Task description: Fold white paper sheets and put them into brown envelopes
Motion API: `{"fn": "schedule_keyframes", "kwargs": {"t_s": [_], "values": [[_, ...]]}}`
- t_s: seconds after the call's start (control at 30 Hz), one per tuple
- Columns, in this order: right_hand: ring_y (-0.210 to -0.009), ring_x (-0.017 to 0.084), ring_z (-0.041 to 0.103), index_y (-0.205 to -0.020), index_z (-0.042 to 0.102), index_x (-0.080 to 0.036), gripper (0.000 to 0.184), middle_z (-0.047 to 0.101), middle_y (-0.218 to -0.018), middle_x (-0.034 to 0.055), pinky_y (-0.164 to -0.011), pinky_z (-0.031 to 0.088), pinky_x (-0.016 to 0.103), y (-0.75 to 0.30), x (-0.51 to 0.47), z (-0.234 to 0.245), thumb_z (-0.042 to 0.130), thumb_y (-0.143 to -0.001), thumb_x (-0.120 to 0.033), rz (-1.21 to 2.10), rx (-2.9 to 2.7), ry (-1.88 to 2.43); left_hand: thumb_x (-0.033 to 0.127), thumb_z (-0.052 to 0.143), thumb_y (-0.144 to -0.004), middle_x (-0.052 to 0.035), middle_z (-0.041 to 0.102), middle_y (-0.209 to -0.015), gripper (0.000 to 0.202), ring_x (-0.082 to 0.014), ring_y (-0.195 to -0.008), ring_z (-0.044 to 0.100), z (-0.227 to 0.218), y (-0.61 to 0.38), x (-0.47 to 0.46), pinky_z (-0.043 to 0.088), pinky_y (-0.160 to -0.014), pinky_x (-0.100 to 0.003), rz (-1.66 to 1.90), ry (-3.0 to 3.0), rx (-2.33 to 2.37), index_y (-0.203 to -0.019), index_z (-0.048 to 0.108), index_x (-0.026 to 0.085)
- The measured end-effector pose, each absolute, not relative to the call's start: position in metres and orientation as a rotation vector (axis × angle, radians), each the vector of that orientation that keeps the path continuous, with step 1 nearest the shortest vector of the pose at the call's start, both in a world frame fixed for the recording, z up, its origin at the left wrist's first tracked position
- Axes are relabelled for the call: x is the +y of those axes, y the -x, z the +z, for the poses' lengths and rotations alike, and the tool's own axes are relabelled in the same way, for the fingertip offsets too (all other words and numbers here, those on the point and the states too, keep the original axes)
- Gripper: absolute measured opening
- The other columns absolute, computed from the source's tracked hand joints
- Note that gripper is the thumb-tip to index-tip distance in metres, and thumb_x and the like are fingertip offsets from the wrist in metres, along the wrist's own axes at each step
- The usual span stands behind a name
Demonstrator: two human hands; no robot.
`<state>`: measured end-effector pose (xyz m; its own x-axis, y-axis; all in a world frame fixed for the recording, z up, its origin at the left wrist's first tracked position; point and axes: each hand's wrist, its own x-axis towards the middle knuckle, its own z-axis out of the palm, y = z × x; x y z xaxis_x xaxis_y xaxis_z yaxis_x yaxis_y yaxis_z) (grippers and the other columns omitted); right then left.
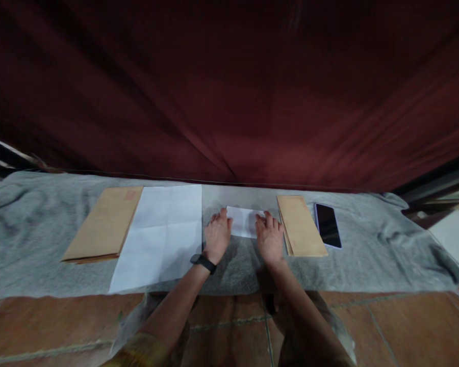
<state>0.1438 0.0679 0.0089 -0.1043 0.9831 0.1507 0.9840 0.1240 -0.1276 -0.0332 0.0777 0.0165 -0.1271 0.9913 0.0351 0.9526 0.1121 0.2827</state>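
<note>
A small folded white sheet of paper (245, 222) lies across the grey cloth between my two hands. At its left end is my left hand (217, 235), thumb and fingertips on the paper's edge. The right end is held the same way by my right hand (270, 237), its thumb on the paper. Just right of that hand sits a small stack of brown envelopes (302, 227). To the left of my left hand, large white sheets (166, 229) with fold creases lie flat, partly beside a stack of bigger brown envelopes (106, 221).
A phone (328, 225) with a dark screen lies right of the small envelopes. The grey cloth (378, 244) covers a long narrow surface. A dark red curtain (229, 102) hangs behind it. Tiled floor (398, 326) shows in front. A white flat object (455, 239) stands at the far right.
</note>
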Motion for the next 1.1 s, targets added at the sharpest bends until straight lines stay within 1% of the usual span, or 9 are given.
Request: {"fn": "schedule_keyframes", "kwargs": {"t_s": [0.1,0.27,0.37,0.63,0.73,0.83,0.9,0.97,1.1], "values": [[-0.123,0.031,0.05,-0.143,0.052,-0.019,0.046,0.052,-0.147,0.0165,-0.103,0.034,0.045,-0.146,0.071,0.002,0.034,-0.101,-0.018,0.014,-2.248,1.923,0.032,0.045,-0.101,-0.0122,0.072,-0.102,0.029,-0.027,-0.102,0.069,0.015,0.033,0.077,0.05,-0.078,-0.033,0.376,-1.975,2.206,-0.125,0.056,0.018],[-0.127,0.03,0.048,-0.144,0.052,-0.017,0.046,0.053,-0.148,0.0159,-0.106,0.032,0.045,-0.146,0.071,-0.004,0.035,-0.105,-0.034,0.032,-2.201,1.923,0.033,0.04,-0.103,-0.0127,0.071,-0.102,0.03,-0.0277,-0.103,0.068,0.015,0.033,0.076,0.051,-0.078,-0.033,0.375,-2.013,2.193,-0.124,0.057,0.018],[-0.127,0.03,0.048,-0.146,0.05,-0.016,0.049,0.051,-0.149,0.0164,-0.107,0.031,0.046,-0.143,0.068,-0.004,0.037,-0.105,-0.039,0.01,-2.188,1.916,0.032,0.037,-0.104,-0.0126,0.07,-0.104,0.032,-0.0273,-0.103,0.067,0.016,0.032,0.076,0.051,-0.078,-0.033,0.346,-2.028,2.175,-0.125,0.056,0.018],[-0.127,0.032,0.048,-0.149,0.046,-0.013,0.051,0.05,-0.151,0.0175,-0.109,0.031,0.048,-0.14,0.065,-0.008,0.038,-0.105,-0.039,-0.05,-2.2,1.909,0.026,0.032,-0.105,-0.0146,0.064,-0.121,0.035,-0.0285,-0.111,0.063,0.021,0.027,0.072,0.053,-0.077,-0.034,0.215,-2.125,2.189,-0.129,0.056,0.018],[-0.127,0.033,0.048,-0.148,0.047,-0.012,0.051,0.051,-0.149,0.0184,-0.108,0.031,0.048,-0.14,0.066,-0.01,0.039,-0.104,-0.038,-0.077,-2.198,1.902,0.017,0.033,-0.102,-0.0178,0.062,-0.127,0.037,-0.0308,-0.114,0.061,0.021,0.026,0.07,0.052,-0.089,-0.041,0.228,-2.227,2.212,-0.131,0.057,0.014],[-0.127,0.033,0.048,-0.147,0.047,-0.012,0.051,0.052,-0.148,0.019,-0.108,0.031,0.049,-0.14,0.066,-0.013,0.04,-0.104,-0.037,-0.117,-2.196,1.877,0.008,0.036,-0.097,-0.0198,0.053,-0.145,0.043,-0.0317,-0.13,0.053,0.015,0.02,0.064,0.046,-0.105,-0.047,0.335,-2.381,2.128,-0.137,0.054,0.01],[-0.128,0.033,0.048,-0.147,0.048,-0.012,0.05,0.053,-0.147,0.0189,-0.109,0.031,0.048,-0.141,0.066,-0.015,0.041,-0.104,-0.036,-0.138,-2.194,1.865,0.014,0.039,-0.099,-0.0181,0.046,-0.154,0.044,-0.0303,-0.142,0.043,0.007,0.011,0.056,0.039,-0.115,-0.046,0.436,-2.482,1.966,-0.142,0.05,0.009],[-0.129,0.033,0.047,-0.147,0.049,-0.011,0.049,0.053,-0.147,0.0185,-0.11,0.031,0.048,-0.142,0.066,-0.016,0.041,-0.104,-0.035,-0.152,-2.206,1.854,0.026,0.042,-0.102,-0.0165,0.041,-0.158,0.048,-0.0286,-0.149,0.034,-0.002,0.002,0.047,0.033,-0.121,-0.045,0.495,-2.544,1.808,-0.146,0.047,0.008],[-0.13,0.033,0.047,-0.148,0.047,-0.009,0.051,0.051,-0.149,0.0187,-0.11,0.032,0.048,-0.144,0.065,-0.017,0.039,-0.105,-0.035,-0.172,-2.238,1.837,0.04,0.041,-0.102,-0.0186,0.037,-0.16,0.058,-0.028,-0.152,0.029,-0.016,-0.006,0.031,0.026,-0.125,-0.046,0.474,-2.538,1.754,-0.149,0.041,0.005]]}}
